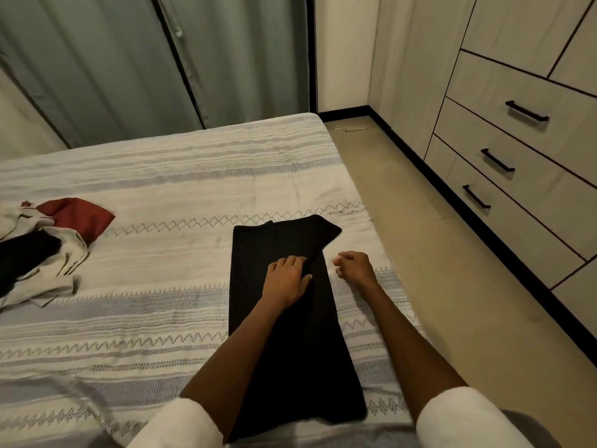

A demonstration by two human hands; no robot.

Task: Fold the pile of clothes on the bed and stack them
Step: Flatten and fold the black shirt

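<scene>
Before us grey-green curtains [113, 59], to our right pale cabinet drawers [523, 150] with black handles [526, 111], beige floor [452, 270], cream wall [342, 50]

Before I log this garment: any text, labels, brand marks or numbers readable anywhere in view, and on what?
None: no readable text, label, brand or number shows in this frame.
Black garment: plain, no tag or print visible.
Pile of clothes: red, white and black fabric with striped trim, no lettering visible.
Bed cover: woven diamond and zigzag patterns only, not writing.
Drawers: black handles, no markings.
</scene>
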